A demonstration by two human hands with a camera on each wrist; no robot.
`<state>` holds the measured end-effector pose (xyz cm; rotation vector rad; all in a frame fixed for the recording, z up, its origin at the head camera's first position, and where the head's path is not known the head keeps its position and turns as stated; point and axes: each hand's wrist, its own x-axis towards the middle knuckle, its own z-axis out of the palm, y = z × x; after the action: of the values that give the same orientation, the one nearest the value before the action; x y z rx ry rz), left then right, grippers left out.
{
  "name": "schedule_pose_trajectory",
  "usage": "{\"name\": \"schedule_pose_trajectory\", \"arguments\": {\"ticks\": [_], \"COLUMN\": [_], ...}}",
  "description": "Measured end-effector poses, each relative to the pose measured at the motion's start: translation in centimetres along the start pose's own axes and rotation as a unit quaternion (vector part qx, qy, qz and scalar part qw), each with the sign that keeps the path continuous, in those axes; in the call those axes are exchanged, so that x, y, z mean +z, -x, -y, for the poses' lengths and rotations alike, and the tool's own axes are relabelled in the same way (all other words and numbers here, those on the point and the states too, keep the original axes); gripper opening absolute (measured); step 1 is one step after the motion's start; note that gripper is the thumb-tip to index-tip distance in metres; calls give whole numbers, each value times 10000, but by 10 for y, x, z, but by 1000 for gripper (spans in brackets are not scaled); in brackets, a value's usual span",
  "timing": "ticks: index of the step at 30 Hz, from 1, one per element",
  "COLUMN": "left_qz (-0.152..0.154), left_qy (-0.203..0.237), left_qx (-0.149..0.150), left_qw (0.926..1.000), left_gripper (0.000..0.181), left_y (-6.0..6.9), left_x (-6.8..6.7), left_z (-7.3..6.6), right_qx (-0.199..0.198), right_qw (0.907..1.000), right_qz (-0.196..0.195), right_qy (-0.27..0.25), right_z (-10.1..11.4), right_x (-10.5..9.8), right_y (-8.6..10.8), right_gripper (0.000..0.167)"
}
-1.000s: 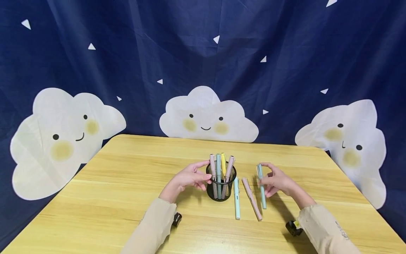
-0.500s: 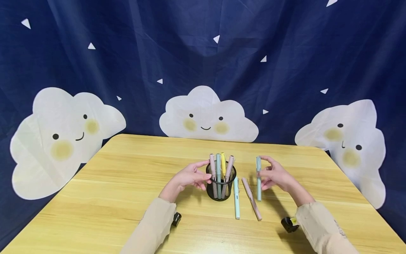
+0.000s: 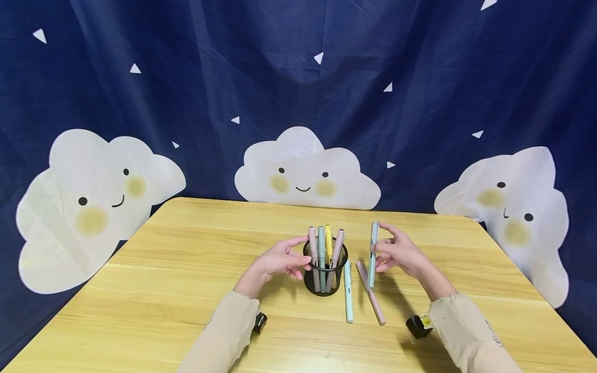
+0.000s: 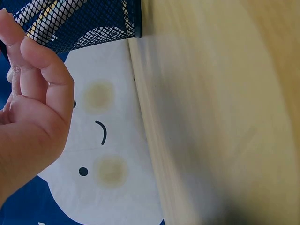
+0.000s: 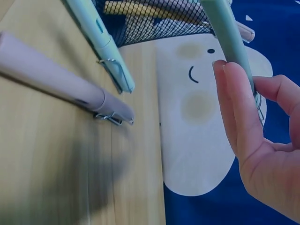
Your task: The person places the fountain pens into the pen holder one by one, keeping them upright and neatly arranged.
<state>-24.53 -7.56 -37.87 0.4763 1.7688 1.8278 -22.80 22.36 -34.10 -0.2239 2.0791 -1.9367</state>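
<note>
My left hand (image 3: 279, 259) holds the side of a black mesh pen holder (image 3: 309, 280) by its rim, index finger behind and thumb in front. Several capped pens stand in the holder, among them a yellow pen (image 3: 328, 243) and a teal pen (image 3: 321, 243). Between thumb and fingers my right hand (image 3: 404, 254) pinches a light blue-green pen (image 3: 371, 274), nearly upright and raised off the table, clip end up. In the right wrist view this pen (image 5: 227, 35) slants across the fingertips.
A pale aqua pen (image 3: 349, 298) lies right of the holder, and a lilac pen (image 3: 377, 308) lies slanted beside it. Both rest on the wooden table (image 3: 140, 300). Behind the table's far edge hangs a dark blue curtain (image 3: 210, 93) with clouds.
My right hand has lifted the blue-green pen and brought it left toward the holder, over the lilac pen. The left hand and holder have stayed in place.
</note>
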Motion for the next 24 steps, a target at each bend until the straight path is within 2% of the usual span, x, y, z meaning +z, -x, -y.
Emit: {"name": "schedule_pose_trajectory", "arguments": {"ticks": [6, 15, 24], "left_qz": [-27, -26, -13], "left_qy": [15, -26, -10], "left_qx": [-9, -25, -9], "left_qw": [10000, 10000, 10000], "left_gripper": [72, 72, 71], "left_y": [0, 1, 1], "left_x": [0, 0, 1], "left_z": [0, -1, -1], "right_qx": [-235, -388, -519], "right_qw": [9991, 9957, 9919], "right_qz": [-57, -173, -153], "right_qy": [-337, -826, -1148], "right_z": [1, 5, 9], "right_x": [2, 10, 17], "right_y": [-4, -8, -10], "right_gripper": [76, 74, 58]}}
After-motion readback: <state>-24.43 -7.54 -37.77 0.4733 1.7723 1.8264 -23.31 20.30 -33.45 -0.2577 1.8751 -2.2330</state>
